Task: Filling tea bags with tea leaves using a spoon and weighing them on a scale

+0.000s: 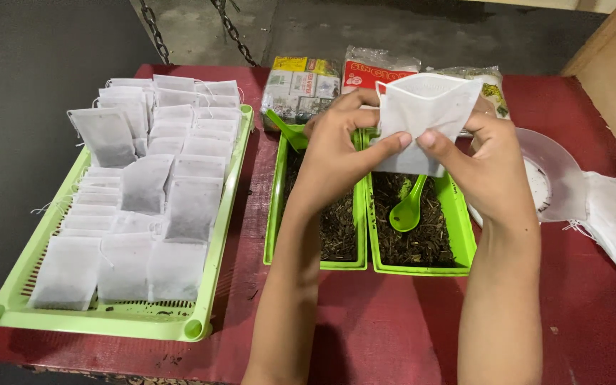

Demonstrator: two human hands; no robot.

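Both hands pinch one empty white filter bag (422,117), left hand (340,153) and right hand (490,167) closed on its lower edge, right above the green tray of dried herbs (465,246) with a green spoon (408,207) in it. Filled bags sit on the slotted tray (108,317) well left of that.

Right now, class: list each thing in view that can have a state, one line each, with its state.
White paper filter bag: empty, held up by both hands.
Left hand: pinching the bag.
Right hand: pinching the bag.
Green slotted plastic tray: covered with filled bags.
Two green trays of dried leaves: partly full.
Green plastic spoon: resting in leaves.
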